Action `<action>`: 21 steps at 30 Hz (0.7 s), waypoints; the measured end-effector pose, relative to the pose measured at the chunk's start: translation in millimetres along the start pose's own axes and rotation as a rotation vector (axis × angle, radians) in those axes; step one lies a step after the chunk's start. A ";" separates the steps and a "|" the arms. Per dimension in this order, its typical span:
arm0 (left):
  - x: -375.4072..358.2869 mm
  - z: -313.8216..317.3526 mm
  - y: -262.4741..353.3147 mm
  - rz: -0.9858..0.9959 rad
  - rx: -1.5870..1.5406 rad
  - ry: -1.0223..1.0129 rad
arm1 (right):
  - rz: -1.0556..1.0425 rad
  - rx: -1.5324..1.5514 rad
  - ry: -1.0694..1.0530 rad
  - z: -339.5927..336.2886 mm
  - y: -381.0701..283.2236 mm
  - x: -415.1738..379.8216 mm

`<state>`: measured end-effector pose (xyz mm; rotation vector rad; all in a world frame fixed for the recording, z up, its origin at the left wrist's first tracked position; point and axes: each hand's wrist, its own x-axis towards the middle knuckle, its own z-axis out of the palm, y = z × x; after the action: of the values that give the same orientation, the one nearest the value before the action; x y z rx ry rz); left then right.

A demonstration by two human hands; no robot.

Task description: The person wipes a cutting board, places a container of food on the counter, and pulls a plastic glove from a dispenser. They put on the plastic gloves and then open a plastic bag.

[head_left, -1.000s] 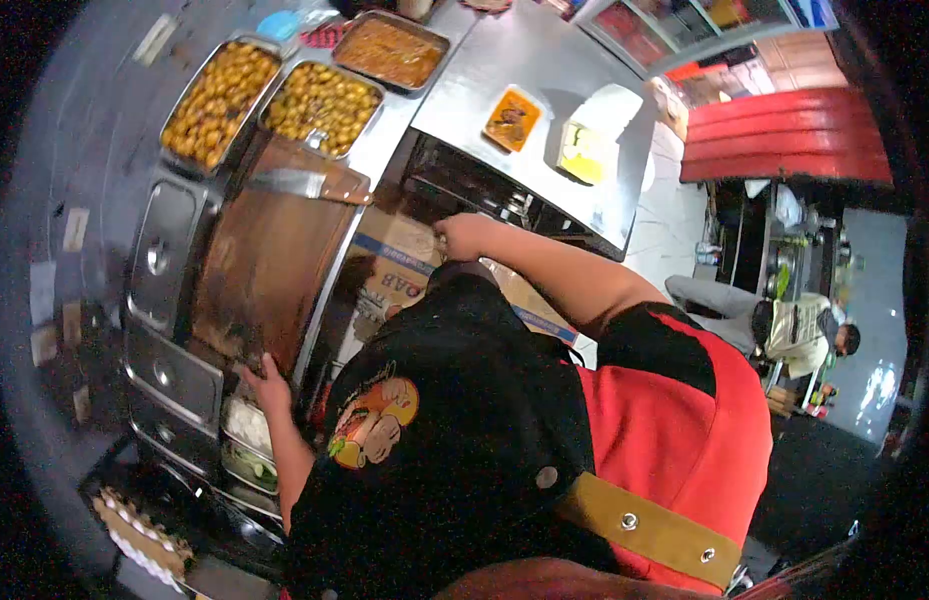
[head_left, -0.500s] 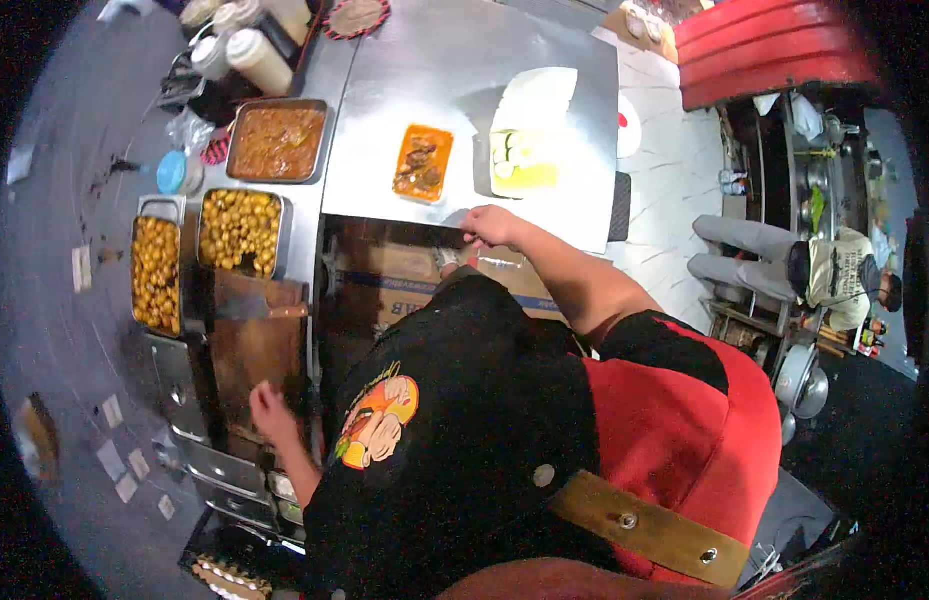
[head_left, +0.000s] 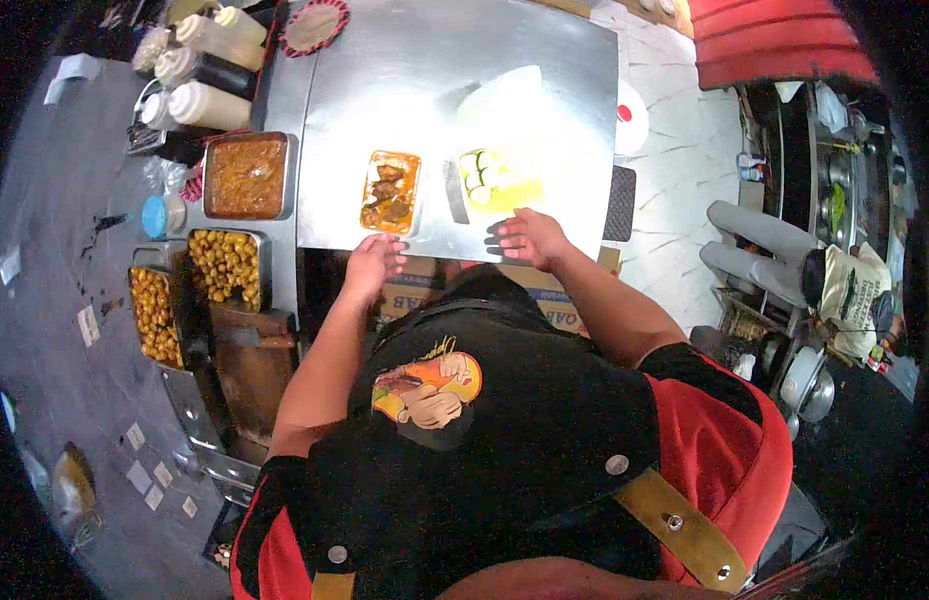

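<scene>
My left hand [head_left: 377,265] is at the counter's front edge, just below a small tray of meat in orange sauce [head_left: 391,192]. Its fingers are apart and hold nothing. My right hand [head_left: 529,238] lies over the same edge, fingers spread and empty, below a bright, glare-washed plate or sheet with pale green-edged slices [head_left: 478,176] and something yellow. Both rest near the steel counter [head_left: 334,110]; whether they touch it is hard to tell.
To the left are a tray of reddish stew [head_left: 246,176], two pans of small potatoes [head_left: 224,267], a wooden board [head_left: 249,385] and squeeze bottles [head_left: 209,105]. A person [head_left: 854,295] is at the far right, near shelves.
My left hand has moved from beside the wooden board up to the counter's edge, near the meat tray. My right hand has shifted right and its fingers have spread. The view has turned slightly.
</scene>
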<state>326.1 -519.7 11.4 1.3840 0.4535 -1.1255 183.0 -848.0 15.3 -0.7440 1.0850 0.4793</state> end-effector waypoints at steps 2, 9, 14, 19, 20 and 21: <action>4.4 9.0 3.7 -0.013 0.010 0.026 | -0.001 -0.035 0.057 -4.6 -12.0 2.0; 18.7 26.6 19.5 0.021 0.010 0.045 | -0.277 -0.749 0.289 -46.3 -85.0 49.2; 32.7 39.8 44.9 0.051 -0.028 0.120 | -0.591 -1.242 0.415 -26.0 -173.1 50.7; 56.6 48.5 64.4 0.088 -0.081 0.137 | -0.766 -1.526 0.365 6.6 -237.1 60.1; 60.2 51.1 71.0 0.103 -0.071 0.123 | -0.817 -1.585 0.340 15.2 -247.8 62.9; 65.0 51.8 75.7 0.118 -0.061 0.111 | -0.869 -1.643 0.313 22.7 -256.3 68.0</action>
<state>399.8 -604.6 9.3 1.4062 0.4749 -0.9356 398.5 -1002.8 36.9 -2.6402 0.3121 0.4159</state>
